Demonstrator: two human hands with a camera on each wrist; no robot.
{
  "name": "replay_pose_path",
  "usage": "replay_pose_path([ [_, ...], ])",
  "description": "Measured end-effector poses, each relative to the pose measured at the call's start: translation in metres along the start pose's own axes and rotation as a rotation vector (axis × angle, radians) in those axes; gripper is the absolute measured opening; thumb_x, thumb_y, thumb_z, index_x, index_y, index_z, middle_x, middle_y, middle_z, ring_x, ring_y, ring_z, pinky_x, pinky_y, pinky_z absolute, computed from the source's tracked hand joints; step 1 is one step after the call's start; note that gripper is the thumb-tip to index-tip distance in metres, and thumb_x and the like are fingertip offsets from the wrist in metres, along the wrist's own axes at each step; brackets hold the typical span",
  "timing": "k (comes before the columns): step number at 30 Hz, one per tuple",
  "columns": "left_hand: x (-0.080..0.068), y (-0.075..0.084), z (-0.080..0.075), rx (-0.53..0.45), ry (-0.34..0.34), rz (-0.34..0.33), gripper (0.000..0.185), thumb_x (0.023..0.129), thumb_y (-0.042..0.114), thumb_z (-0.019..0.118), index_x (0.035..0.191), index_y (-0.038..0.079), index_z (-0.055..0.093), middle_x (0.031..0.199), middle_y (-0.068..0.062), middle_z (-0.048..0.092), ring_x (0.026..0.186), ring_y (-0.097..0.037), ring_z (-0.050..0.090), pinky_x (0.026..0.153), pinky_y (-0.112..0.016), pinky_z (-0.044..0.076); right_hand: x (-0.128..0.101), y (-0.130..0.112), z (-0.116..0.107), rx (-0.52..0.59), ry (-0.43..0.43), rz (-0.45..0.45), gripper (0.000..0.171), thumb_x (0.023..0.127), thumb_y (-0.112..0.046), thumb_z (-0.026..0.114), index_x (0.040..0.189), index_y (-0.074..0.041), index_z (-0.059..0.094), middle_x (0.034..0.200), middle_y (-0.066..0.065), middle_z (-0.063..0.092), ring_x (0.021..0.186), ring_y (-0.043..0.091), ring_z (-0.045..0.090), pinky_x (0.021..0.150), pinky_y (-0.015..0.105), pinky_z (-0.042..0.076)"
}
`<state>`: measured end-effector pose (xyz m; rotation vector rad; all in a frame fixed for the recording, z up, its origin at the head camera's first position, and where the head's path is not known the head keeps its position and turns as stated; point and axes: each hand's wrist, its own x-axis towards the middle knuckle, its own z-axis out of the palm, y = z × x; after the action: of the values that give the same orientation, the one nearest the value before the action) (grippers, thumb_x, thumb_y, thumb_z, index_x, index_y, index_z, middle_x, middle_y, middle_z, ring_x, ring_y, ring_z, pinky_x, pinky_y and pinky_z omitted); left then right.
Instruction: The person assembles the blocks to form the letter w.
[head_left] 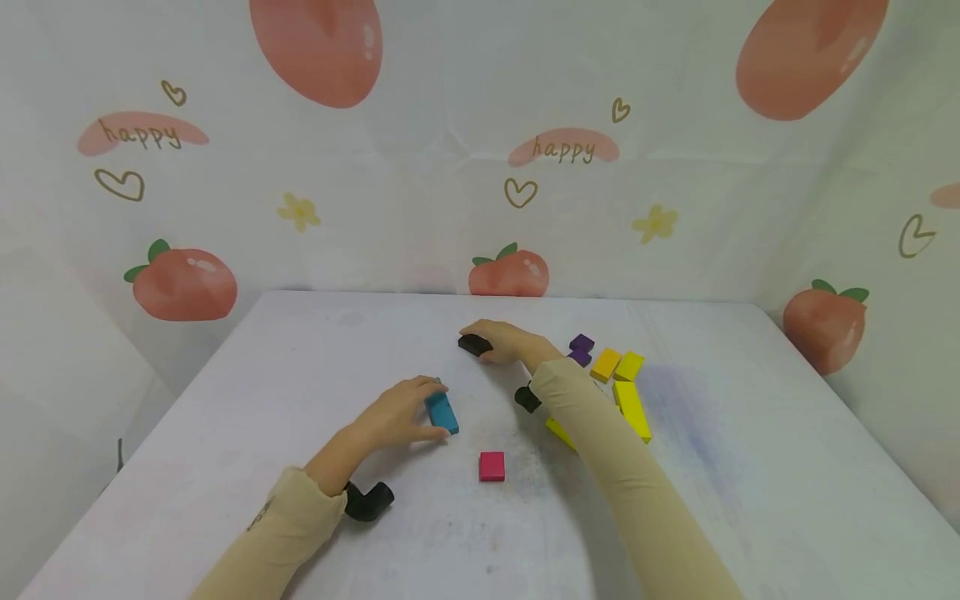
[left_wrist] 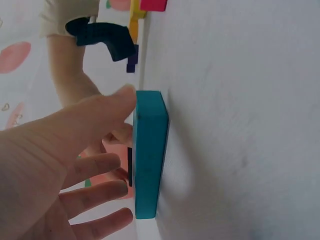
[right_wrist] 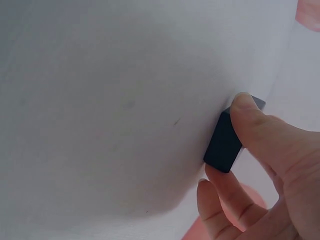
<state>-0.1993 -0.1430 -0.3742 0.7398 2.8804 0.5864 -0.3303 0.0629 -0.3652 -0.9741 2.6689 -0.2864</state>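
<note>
A long blue block (head_left: 442,412) lies on the table in front of my left hand (head_left: 393,412). The thumb (left_wrist: 122,100) is close to one end of it in the left wrist view; the other fingers are spread along its side, not curled round it. Whether they touch it is hard to tell. Farther back, my right hand (head_left: 510,340) pinches a small black block (right_wrist: 223,142) between thumb and fingers, low at the table surface. A square red block (head_left: 492,467) lies nearer, between the two arms.
Right of centre lie purple blocks (head_left: 581,342), an orange block (head_left: 606,365) and several yellow blocks (head_left: 632,411), partly behind the right sleeve (head_left: 615,467). Black wrist-worn pieces (head_left: 370,502) show beside the forearms. A printed cloth (head_left: 420,208) hangs behind the table (head_left: 360,333).
</note>
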Motion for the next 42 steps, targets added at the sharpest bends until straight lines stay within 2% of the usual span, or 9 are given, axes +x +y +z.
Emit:
replay_pose_path([
  [8, -0.004, 0.004, 0.006, 0.062, 0.018, -0.013, 0.053, 0.082, 0.031, 0.071, 0.125, 0.003, 0.057, 0.133, -0.016, 0.054, 0.127, -0.034, 0.047, 0.105, -0.047, 0.041, 0.001, 0.001, 0.002, 0.023, 0.018, 0.015, 0.059, 0.09, -0.021, 0.063, 0.142, -0.013, 0.038, 0.146, 0.01, 0.039, 0.136, 0.025, 0.037, 0.115, 0.039, 0.031],
  [20, -0.005, 0.007, 0.009, 0.044, 0.031, -0.04, 0.052, 0.083, 0.027, 0.071, 0.126, 0.002, 0.056, 0.134, -0.016, 0.053, 0.128, -0.034, 0.047, 0.106, -0.047, 0.04, 0.007, -0.007, 0.008, 0.116, 0.117, 0.04, 0.066, 0.082, -0.032, 0.071, 0.138, -0.011, 0.042, 0.134, 0.012, 0.049, 0.122, 0.024, 0.049, 0.107, 0.039, 0.041],
  [32, -0.007, 0.01, 0.009, 0.051, 0.05, -0.027, 0.051, 0.083, 0.024, 0.071, 0.125, 0.0, 0.055, 0.133, -0.018, 0.054, 0.128, -0.035, 0.048, 0.105, -0.047, 0.042, 0.017, -0.034, 0.013, 0.183, 0.172, 0.012, 0.066, 0.082, -0.035, 0.071, 0.136, -0.009, 0.044, 0.131, 0.014, 0.051, 0.121, 0.025, 0.05, 0.104, 0.039, 0.044],
  [42, -0.008, 0.012, 0.007, 0.029, 0.041, -0.044, 0.052, 0.083, 0.023, 0.07, 0.127, 0.0, 0.054, 0.135, -0.018, 0.052, 0.127, -0.035, 0.047, 0.104, -0.048, 0.042, 0.02, -0.057, 0.014, 0.127, 0.16, 0.015, 0.067, 0.082, -0.039, 0.07, 0.137, -0.011, 0.044, 0.132, 0.011, 0.051, 0.121, 0.022, 0.051, 0.103, 0.037, 0.045],
])
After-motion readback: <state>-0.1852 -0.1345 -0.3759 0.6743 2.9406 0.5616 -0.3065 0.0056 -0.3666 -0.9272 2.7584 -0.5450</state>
